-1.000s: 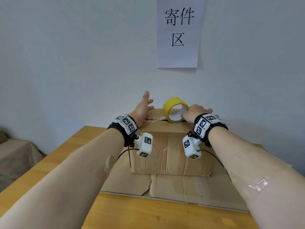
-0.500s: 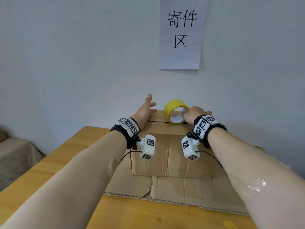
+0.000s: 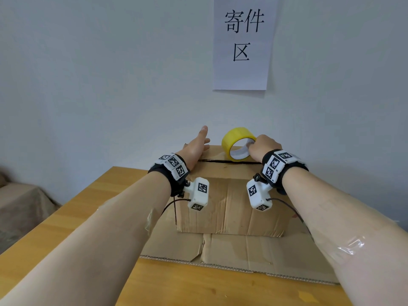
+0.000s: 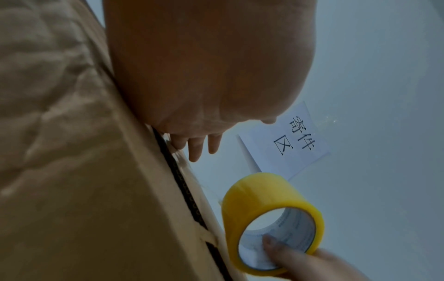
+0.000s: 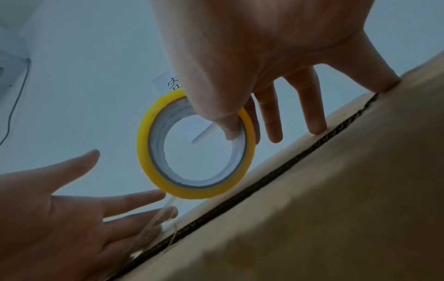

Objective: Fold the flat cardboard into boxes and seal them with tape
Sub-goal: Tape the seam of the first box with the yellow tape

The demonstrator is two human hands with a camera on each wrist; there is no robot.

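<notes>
Already folded into shape, a brown cardboard box stands on a wooden desk, resting on a flat sheet of cardboard that is not yet folded. The box's top flaps are closed, with a dark seam running left to right across the top. Judging by this, the folding of this box is done and the taping has just started; the flat sheet beneath suggests at least one more box is left.

The left hand lies on the far left of the box top, fingers straight and spread, pressing down near the seam; its grip is relaxed and holds nothing. The right hand holds a yellow roll of tape upright on the box top, just right of centre, thumb inside the core and a finger on the outer rim, so its grip is clamped on the roll. Its other fingers reach down to the cardboard.

From the right wrist view, a short clear strip of tape runs from the roll down to the box by the left fingers.

A paper sign with printed characters hangs on the pale wall behind.
</notes>
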